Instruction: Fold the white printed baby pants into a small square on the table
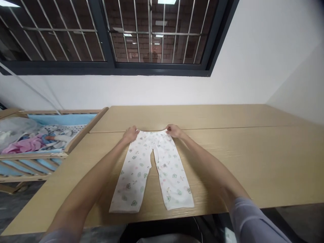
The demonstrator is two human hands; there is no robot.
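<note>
A small pair of white pants (138, 168) with a pale green and pink print lies spread flat on the wooden table, waistband away from me and both legs pointing toward me. My left hand (131, 134) pinches the left corner of the waistband. At the opposite corner, my right hand (173, 130) grips the waistband between thumb and fingers. The two legs lie apart, with bare tabletop showing between them.
The wide wooden table (248, 158) reaches a white wall at the back. To the left stands a wooden crib (87, 130) with blue lining, holding a heap of clothes (27, 144) and a plastic bag. Above is a barred window (162, 69).
</note>
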